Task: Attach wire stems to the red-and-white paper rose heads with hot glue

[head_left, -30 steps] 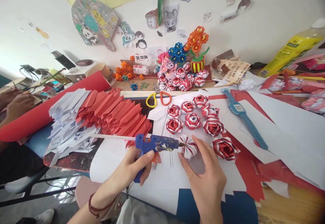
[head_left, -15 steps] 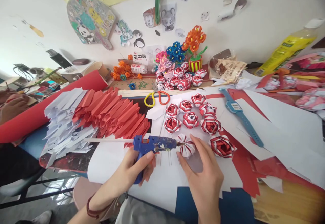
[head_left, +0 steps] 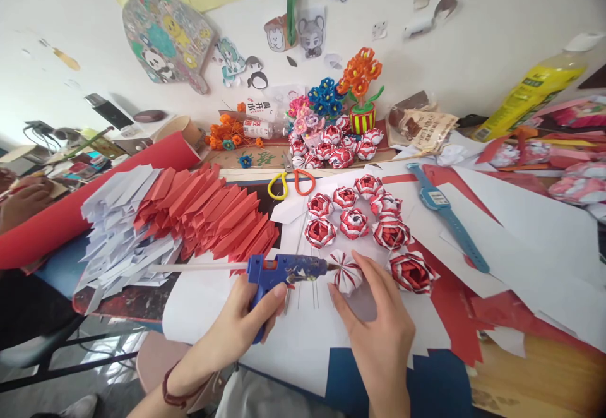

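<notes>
Wrapped round the grip of a blue hot glue gun [head_left: 284,269] is my left hand [head_left: 250,314]. A long white glue stick [head_left: 203,268] juts from the gun's back end. The nozzle meets the middle of a red-and-white paper flower [head_left: 344,271], which lies with its pleated underside up. My right hand [head_left: 381,317] holds this flower between thumb and fingers at its near and right edges. Thin metal wires [head_left: 314,293] lie on the white paper under the gun. Several finished paper flowers [head_left: 354,223] sit face up just beyond, and a larger one [head_left: 413,272] is to the right.
Folded red paper pieces [head_left: 203,206] and white ones [head_left: 123,228] are heaped at left beside a red paper roll [head_left: 99,200]. Scissors [head_left: 291,184] lie behind. A blue watch [head_left: 447,216] rests on paper at right. Another person's hand [head_left: 23,206] is at far left.
The view has shifted very slightly. Both hands, the glue gun and the flower keep nearly the same positions, with the nozzle still at the flower's centre.
</notes>
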